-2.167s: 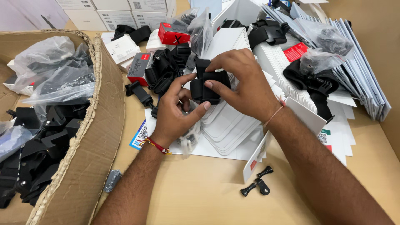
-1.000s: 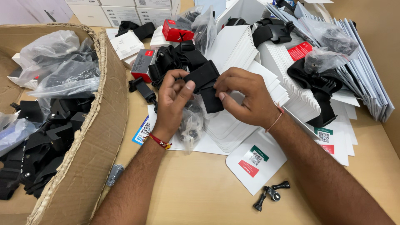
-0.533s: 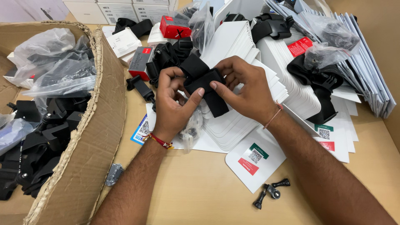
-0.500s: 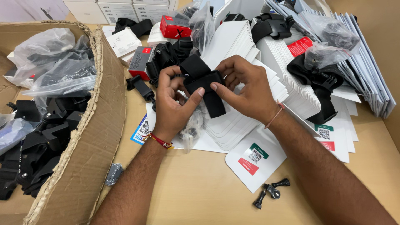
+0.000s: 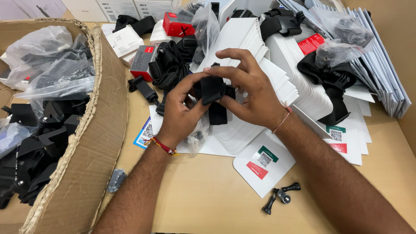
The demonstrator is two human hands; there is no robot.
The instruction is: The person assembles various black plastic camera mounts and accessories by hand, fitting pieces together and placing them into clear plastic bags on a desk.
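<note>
Wooden table [image 5: 208, 203]: left hand [image 5: 180, 115] and right hand [image 5: 249, 93] fingers both grasp one black strap [image 5: 214, 93].

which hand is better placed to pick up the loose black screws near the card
Probably the right hand: the black thumbscrews lie beside its forearm, on that side. The left hand also holds the black strap, farther off.

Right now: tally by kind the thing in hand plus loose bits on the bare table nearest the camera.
black strap: 1
white card: 1
black screws: 3
grey packet: 1
Total: 6
</note>
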